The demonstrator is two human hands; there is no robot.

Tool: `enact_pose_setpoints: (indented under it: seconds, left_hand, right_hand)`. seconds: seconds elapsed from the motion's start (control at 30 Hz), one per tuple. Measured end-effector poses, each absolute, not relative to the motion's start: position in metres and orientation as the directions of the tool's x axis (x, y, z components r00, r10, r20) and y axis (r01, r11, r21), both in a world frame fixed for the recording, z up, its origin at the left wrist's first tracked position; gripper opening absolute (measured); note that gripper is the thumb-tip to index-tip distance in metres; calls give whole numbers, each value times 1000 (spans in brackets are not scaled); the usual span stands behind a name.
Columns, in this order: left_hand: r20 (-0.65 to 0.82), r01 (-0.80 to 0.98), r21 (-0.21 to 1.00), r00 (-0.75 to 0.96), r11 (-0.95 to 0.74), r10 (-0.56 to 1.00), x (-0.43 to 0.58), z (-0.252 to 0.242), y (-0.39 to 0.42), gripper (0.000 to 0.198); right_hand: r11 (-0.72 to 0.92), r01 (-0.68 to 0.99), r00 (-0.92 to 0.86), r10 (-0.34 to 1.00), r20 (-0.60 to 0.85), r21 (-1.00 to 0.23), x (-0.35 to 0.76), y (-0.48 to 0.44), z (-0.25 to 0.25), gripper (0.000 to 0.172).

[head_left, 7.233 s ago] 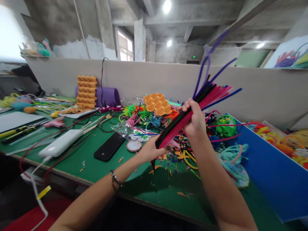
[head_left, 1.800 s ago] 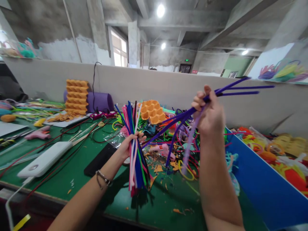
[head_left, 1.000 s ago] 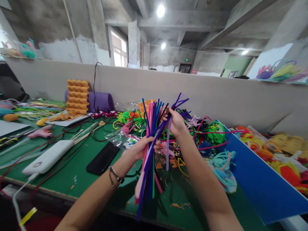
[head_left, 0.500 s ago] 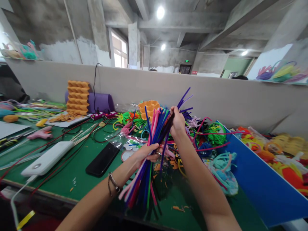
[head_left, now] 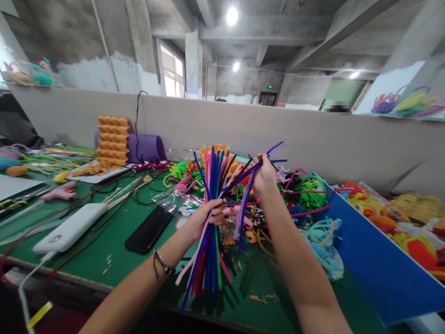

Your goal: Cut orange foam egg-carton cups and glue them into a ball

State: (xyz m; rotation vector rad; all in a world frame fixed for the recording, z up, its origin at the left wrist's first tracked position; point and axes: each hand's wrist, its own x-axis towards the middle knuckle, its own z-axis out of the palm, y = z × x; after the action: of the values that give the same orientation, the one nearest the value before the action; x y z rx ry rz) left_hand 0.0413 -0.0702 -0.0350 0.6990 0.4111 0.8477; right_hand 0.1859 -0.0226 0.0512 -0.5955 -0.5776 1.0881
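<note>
My left hand is closed round the middle of an upright bundle of pipe cleaners in blue, pink, green, purple and white, held over the green table. My right hand pinches a few purple pipe cleaners at the bundle's upper right; their tips stick out past my fingers and their lower ends hang beside the bundle. Behind both hands lies a heap of loose coloured pipe cleaners.
A black phone and a white power bank with red cables lie to the left. Orange foam trays and a purple roll stand at the grey partition. A blue divider borders the right. A pink glue gun lies far left.
My right hand brought the purple pipe cleaners from high on the right down to the bundle. In the last half second it drew them slightly right, apart from the bundle, which stands more upright.
</note>
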Motion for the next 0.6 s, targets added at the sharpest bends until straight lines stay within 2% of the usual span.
enact_pose_setpoints:
  seconds: [0.3, 0.4, 0.43, 0.5, 0.6]
  left_hand:
    - [-91, -584, 688, 519, 430, 850, 18, -36, -62, 19]
    - [-88, -614, 684, 465, 393, 881, 15, -29, -56, 15]
    - [-87, -619, 686, 453, 383, 887, 17, -27, -55, 14]
    - [-90, -618, 694, 435, 370, 896, 25, -24, -55, 13]
    - [-109, -599, 713, 420, 365, 901, 44, -23, -58, 20]
  right_hand:
    - [399, -616, 337, 913, 231, -680, 241, -39, 79, 37]
    - [322, -596, 191, 947, 259, -736, 231, -59, 71, 32]
    - [246, -551, 36, 962, 272, -797, 221, -66, 63, 27]
    - [98, -389, -196, 963, 186, -916, 194, -77, 41, 23]
    - [76, -338, -163, 977, 138, -938, 157, -83, 8, 20]
